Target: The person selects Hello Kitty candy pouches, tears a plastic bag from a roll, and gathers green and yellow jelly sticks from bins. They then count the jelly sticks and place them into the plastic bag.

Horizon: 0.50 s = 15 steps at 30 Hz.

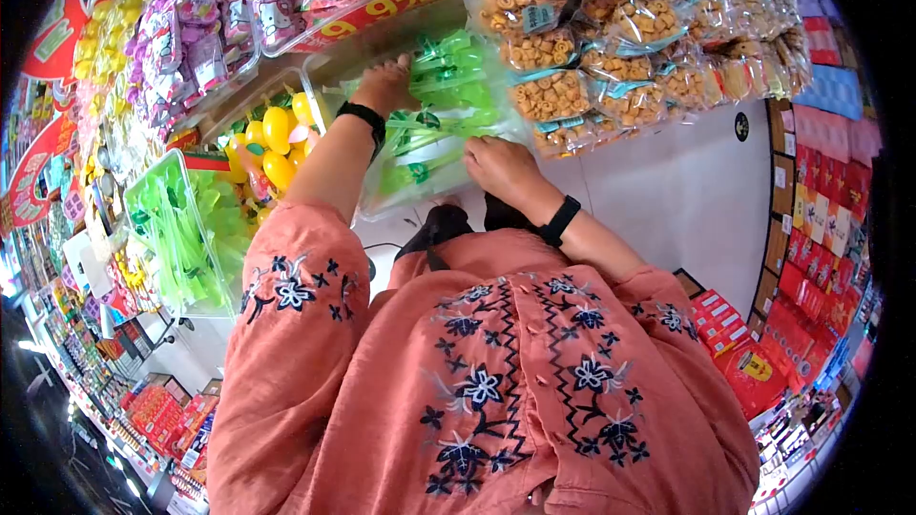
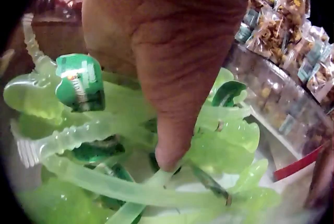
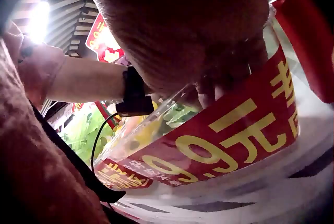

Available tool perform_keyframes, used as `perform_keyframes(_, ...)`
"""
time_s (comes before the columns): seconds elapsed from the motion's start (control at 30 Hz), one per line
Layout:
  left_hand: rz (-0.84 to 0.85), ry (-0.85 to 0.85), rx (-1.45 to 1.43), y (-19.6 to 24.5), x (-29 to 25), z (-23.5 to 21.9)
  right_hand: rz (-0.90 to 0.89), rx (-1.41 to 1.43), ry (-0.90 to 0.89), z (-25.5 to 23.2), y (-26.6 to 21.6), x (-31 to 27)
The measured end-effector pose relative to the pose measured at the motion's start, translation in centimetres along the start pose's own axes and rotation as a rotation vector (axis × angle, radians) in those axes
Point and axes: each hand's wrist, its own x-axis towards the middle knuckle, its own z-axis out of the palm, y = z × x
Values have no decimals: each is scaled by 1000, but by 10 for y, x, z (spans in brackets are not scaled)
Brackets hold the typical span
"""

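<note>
My left hand (image 1: 386, 86) reaches down into a clear plastic bin (image 1: 367, 200) of pale green, translucent packs (image 1: 448, 91). In the left wrist view its thumb (image 2: 175, 145) points down and touches a thin green stem (image 2: 151, 182) of one pack; the other fingers are hidden behind, so I cannot tell if they curl round anything. These packs have ribbed necks (image 2: 78, 132) and green labels (image 2: 81, 83). My right hand (image 1: 501, 170) grips the bin's near right rim, its fingers (image 3: 206, 94) bent over the edge above a red price strip (image 3: 219, 140).
Bagged brown snacks (image 1: 620, 38) are piled right of the bin. Yellow fruit-shaped packs (image 1: 277, 143) sit to its left, near another bin of green packs (image 1: 181, 238). Purple packs (image 1: 200, 38) and a red price sign (image 1: 382, 10) are behind. Red boxes (image 1: 792, 324) line the right side.
</note>
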Motion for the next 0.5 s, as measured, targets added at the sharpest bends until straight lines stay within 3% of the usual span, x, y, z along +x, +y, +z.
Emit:
perform_keyframes(0.07, -43, -50, 43, 4, 5, 2, -3, -4, 12, 1, 2, 0)
perform_keyframes(0.17, 56, -11, 30, 5, -1, 14, -3, -7, 38, 5, 3, 0)
perform_keyframes(0.33, 142, 255, -29, 0, -8, 50, 41, -15, -3, -2, -5, 0)
perform_keyframes(0.5, 155, 132, 53, -4, -7, 45, 49, -17, -2, -5, -8, 1)
